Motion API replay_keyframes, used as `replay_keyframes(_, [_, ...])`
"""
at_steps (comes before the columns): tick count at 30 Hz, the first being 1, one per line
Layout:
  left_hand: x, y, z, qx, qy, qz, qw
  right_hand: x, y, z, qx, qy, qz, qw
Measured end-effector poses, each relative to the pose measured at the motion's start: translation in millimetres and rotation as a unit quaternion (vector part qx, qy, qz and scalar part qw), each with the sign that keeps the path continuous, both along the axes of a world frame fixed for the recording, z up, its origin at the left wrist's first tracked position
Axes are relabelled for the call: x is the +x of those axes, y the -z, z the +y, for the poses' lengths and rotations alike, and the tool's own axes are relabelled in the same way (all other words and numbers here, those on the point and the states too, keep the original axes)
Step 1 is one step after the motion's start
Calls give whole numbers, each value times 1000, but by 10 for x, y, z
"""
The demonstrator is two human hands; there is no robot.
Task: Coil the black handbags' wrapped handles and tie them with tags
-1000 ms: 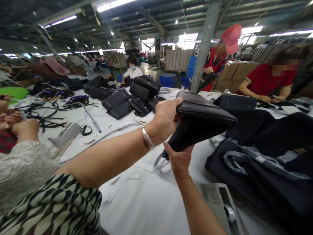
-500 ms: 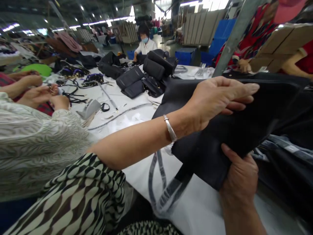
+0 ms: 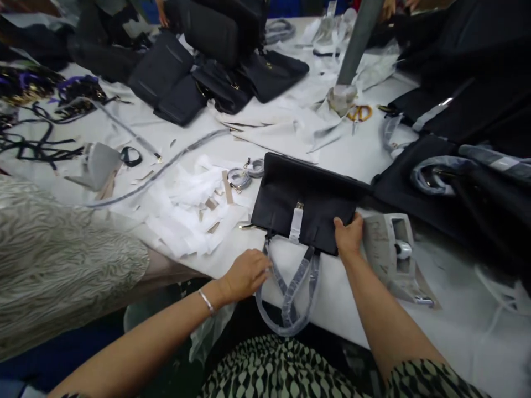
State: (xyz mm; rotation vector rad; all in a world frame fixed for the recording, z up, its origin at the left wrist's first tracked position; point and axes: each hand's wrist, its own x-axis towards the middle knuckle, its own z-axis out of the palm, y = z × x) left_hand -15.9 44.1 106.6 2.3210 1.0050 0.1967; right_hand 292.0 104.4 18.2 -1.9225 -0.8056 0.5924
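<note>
A black handbag lies on the white table in front of me, with a plastic-wrapped tab at its middle. My right hand grips the bag's lower right corner, thumb on top. Handles wrapped in clear film hang from the bag toward me, over the table edge. My left hand is beside the left handle, its fingers curled and their tips against or just next to it. Whether anything is pinched there is hidden.
A tape dispenser stands right of my right hand. White paper scraps and coiled straps lie left of the bag. More black bags are piled behind. A metal post rises from the table. A co-worker's patterned sleeve is at left.
The bag has come down from in front of me onto the table. My left hand has left its upper side and moved down-left to the handles. My right hand still grips the bag.
</note>
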Motion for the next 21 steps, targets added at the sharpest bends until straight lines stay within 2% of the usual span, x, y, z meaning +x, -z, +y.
replay_keyframes(3, [68,179,-277,10,90,25,996,-6,-128,-268,17,-49,-169,984])
replay_keyframes(5, [129,272,-352,20,127,28,991,-20,-211,-560,57,-132,-215,966])
replay_keyframes(7, [182,354,-334,30,163,21,986,-61,-281,-845,71,-259,-217,938])
replay_keyframes(8, [208,390,-297,35,179,19,983,-96,-312,-954,62,-333,-218,915])
replay_keyframes(10, [266,449,-195,40,215,22,975,-195,-361,-1078,23,-472,-227,852])
replay_keyframes(13, [344,499,-55,41,285,38,957,-381,-393,-1062,-17,-615,-208,761])
replay_keyframes(15, [332,513,-6,41,318,45,946,-465,-388,-1002,-19,-668,-183,721])
replay_keyframes(17, [232,526,22,39,335,52,940,-474,-368,-963,-20,-694,-170,699])
replay_keyframes(21, [-129,573,90,41,324,66,943,-322,-289,-982,-15,-702,-162,693])
